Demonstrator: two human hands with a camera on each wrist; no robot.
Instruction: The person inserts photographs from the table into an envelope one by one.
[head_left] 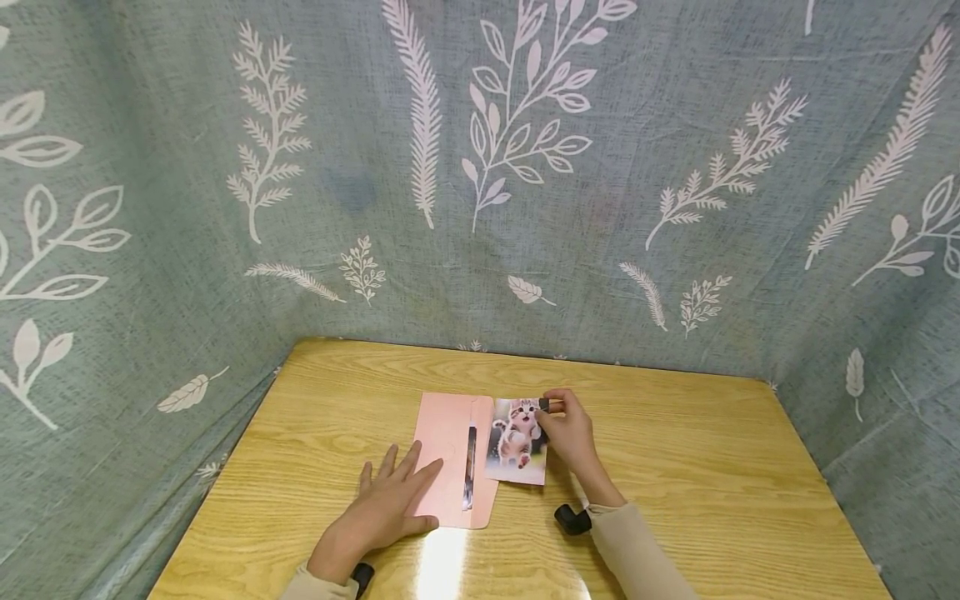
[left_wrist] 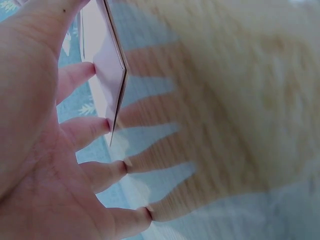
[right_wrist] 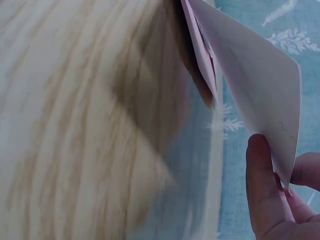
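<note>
A flat pink envelope (head_left: 444,417) lies on the table, with a dark glossy strip (head_left: 470,468), possibly the edge of photos, showing in an opening near its right side. My left hand (head_left: 384,504) rests with spread, straight fingers at the envelope's left edge; in the left wrist view some fingertips touch the envelope (left_wrist: 106,60). Between thumb and fingers, my right hand (head_left: 573,437) pinches the right edge of a kitten photo (head_left: 516,446). That photo overlaps the envelope's right side, and its pale back (right_wrist: 265,85) shows tilted up from the table in the right wrist view.
The wooden table (head_left: 675,450) reflects light near its front edge. A grey-green curtain (head_left: 450,275) with white leaf prints hangs behind and on both sides. Black wrist devices sit at both wrists, one of them a dark mount (head_left: 573,520) by the right sleeve.
</note>
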